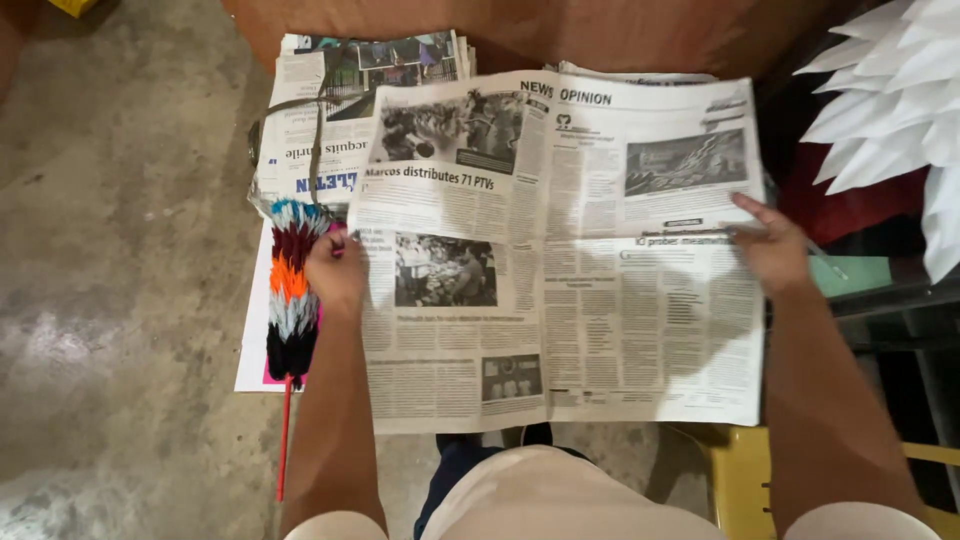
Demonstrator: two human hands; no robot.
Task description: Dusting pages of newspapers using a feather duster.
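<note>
Nearest to me, at the bottom of the frame, were my knees in pale shorts (540, 500) and a yellow stool (740, 480) at lower right. Above them I held an open newspaper sheet (560, 250) spread flat across the middle of the frame, over the concrete floor (120, 300).

My left hand (335, 272) had its grip closed on the sheet's left edge, about halfway up. My right hand (772, 250) pinched the right edge at the fold line, fingers together on the paper. The sheet looked light, thin and limp; I judged it would sag or tear if pulled hard, so the two side edges near the middle crease seemed the safest places to hold.

Just beside my left hand, at centre left, lay a feather duster (292, 295) banded in blue, dark red, orange, white and black, with a thin red stick below it. Further up, at upper centre, sat a tied stack of newspapers (330, 110). White folded paper shapes (890, 90) filled the upper right corner.
</note>
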